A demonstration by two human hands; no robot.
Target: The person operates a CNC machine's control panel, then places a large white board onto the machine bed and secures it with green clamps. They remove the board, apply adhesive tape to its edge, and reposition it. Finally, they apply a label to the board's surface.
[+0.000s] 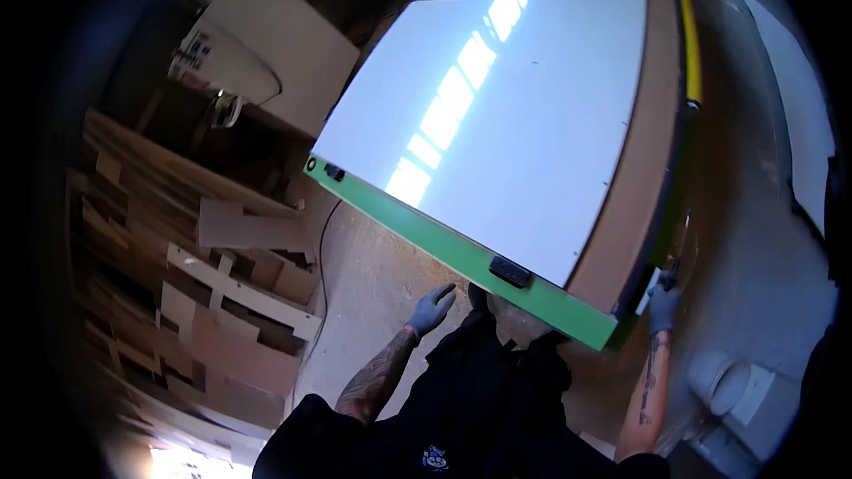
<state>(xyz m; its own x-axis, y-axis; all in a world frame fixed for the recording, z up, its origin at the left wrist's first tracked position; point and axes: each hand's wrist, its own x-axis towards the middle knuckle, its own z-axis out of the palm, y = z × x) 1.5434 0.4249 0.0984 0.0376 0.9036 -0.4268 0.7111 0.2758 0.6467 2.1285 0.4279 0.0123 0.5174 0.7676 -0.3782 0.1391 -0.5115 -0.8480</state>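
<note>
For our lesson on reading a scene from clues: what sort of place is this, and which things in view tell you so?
Most likely a woodworking or panel-cutting workshop. A large white panel lies on a brown board bed with a green machine edge, offcuts of board are piled at the left, and the floor looks dusty.

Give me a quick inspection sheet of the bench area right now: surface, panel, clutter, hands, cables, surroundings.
Surface: brown machine bed with a green front rail and a yellow strip along its right edge.
Job's things: large glossy white panel lying flat on the bed, window glare across it.
Clutter: two black blocks on the green rail; nothing loose seen on the panel.
Hands: left hand, grey-gloved, open and free below the rail; right hand, gloved, at the bed's right front corner, grip unclear.
Cables: thin dark cable running down the floor.
Surroundings: board offcuts stacked at left; beige cabinet behind.
</note>
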